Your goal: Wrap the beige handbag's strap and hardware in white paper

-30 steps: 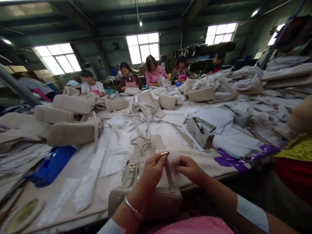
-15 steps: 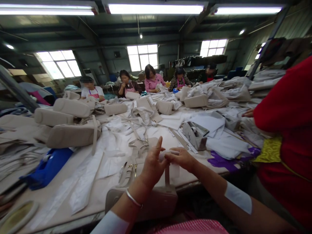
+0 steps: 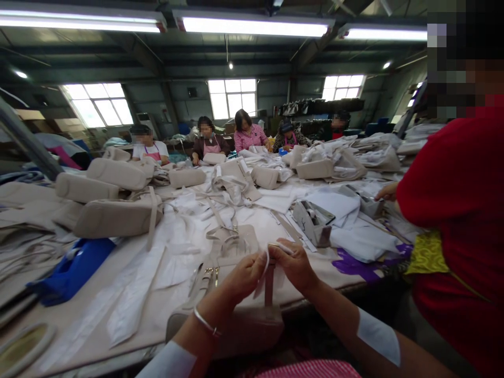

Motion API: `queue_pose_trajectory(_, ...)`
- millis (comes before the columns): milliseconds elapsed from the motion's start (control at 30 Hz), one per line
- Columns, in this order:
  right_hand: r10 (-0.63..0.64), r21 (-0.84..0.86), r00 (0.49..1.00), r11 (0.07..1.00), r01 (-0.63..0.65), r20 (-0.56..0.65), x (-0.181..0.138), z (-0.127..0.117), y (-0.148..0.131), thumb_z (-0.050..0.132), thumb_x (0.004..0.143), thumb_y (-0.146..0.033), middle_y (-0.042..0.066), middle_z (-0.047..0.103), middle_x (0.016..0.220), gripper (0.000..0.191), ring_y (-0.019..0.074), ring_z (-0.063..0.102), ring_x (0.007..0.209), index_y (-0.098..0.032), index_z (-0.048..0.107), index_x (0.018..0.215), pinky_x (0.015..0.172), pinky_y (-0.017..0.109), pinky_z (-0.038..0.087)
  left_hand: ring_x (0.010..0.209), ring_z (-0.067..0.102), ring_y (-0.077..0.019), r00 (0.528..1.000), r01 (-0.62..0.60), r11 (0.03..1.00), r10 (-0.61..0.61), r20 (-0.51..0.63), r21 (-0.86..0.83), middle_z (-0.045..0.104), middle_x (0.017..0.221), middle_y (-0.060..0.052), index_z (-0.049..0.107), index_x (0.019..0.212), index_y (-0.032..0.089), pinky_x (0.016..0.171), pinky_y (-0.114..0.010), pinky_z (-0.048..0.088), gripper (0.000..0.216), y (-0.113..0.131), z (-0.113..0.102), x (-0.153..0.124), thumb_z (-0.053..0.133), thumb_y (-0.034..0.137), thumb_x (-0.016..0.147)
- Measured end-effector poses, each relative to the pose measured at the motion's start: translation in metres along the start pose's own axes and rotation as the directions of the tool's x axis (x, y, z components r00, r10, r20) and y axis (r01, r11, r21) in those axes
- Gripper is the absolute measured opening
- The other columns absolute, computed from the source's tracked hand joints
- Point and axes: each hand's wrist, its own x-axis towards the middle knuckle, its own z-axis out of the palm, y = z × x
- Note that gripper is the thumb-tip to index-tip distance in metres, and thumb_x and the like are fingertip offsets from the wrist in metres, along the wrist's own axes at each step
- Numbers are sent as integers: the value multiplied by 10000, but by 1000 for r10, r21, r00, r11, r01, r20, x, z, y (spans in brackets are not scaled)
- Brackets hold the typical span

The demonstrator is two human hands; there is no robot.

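Note:
My left hand (image 3: pixel 247 272) pinches a thin white strip of wrapping material (image 3: pixel 261 278) that hangs down between my hands. My right hand (image 3: pixel 294 263) is closed close beside it, its fingers on the upper part of the same strip, where a small gold-coloured edge shows. Just below hangs a beige strap (image 3: pixel 269 286) of the beige handbag (image 3: pixel 236 336), which lies at the table's front edge under my forearms. Gold buckles (image 3: pixel 210 276) show on the bag to the left of my left hand.
Several beige bags (image 3: pixel 118 218) are piled at left, near a blue tape dispenser (image 3: pixel 73 273). A grey tape dispenser (image 3: pixel 313 223) stands right of centre among white sheets (image 3: pixel 362 239). A co-worker in a red top (image 3: pixel 452 184) stands close at right; other people sit across the table.
My left hand has turned down from a raised forefinger to a pinch on the white strip. That strip now hangs lower. The co-worker in red has leaned further into view.

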Motion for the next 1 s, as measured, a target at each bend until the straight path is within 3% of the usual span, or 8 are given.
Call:
queue_pose_trajectory(233,-118,-167,991,978,126,59,-2,-4,10,482,1015,-486,33,516,729,456,167,502,695,-171,626,718,657,296,413,678,546,-147,986,41,999,-40,-159,3,645,753,-44,651,811,133,638,-248,441,528,-2,21,-2,469,613,931)
queue_pose_trajectory(300,-46,-16,985,999,49,167,-3,-15,9,425,1032,-519,12,503,716,443,143,467,603,-154,676,1022,571,276,399,642,527,-139,978,77,996,-86,-189,-54,617,709,-33,642,823,132,596,-242,425,536,-4,22,-3,464,628,926)
queue_pose_trajectory(400,-58,100,946,995,28,320,-3,-36,4,521,1008,-479,45,578,917,523,128,500,632,-195,464,1442,579,261,439,524,454,-113,968,123,984,-148,-204,-132,520,597,15,609,829,141,503,-232,364,540,-8,24,-6,463,655,911)
queue_pose_trajectory(500,-192,-78,878,965,250,438,2,-54,-5,644,961,-348,90,571,1134,426,143,548,780,-238,575,1367,725,285,489,485,426,-100,968,126,976,-160,-194,-178,490,580,35,573,836,149,476,-225,328,510,-11,28,-7,493,649,894)
queue_pose_trajectory(600,-288,-157,792,889,430,539,12,-60,-14,666,949,-309,101,580,1084,275,169,571,841,-203,692,1202,741,286,502,465,410,-94,970,123,973,-160,-184,-197,480,573,40,550,826,155,462,-223,304,496,-11,31,-7,476,639,902)
queue_pose_trajectory(733,-372,-174,781,841,513,503,18,-48,-20,640,957,-249,103,592,1024,126,199,587,919,-187,747,975,842,337,494,486,428,-101,974,110,993,-117,-194,-45,504,587,21,535,774,164,489,-232,317,465,-13,32,-5,420,584,937)
queue_pose_trajectory(867,-113,-101,916,981,164,385,13,-34,-12,712,859,-238,104,621,1104,83,184,610,853,-174,690,908,765,321,513,557,467,-128,975,56,970,-2,-222,235,537,606,-9,515,705,178,565,-258,348,426,-14,32,-8,355,461,980)
queue_pose_trajectory(1000,226,149,892,941,-304,393,7,-31,0,804,721,-285,22,646,815,393,188,630,736,-165,604,1037,681,318,536,611,498,-148,991,-1,983,26,-134,185,578,677,-33,534,759,176,609,-274,391,430,-11,31,-15,310,458,993)
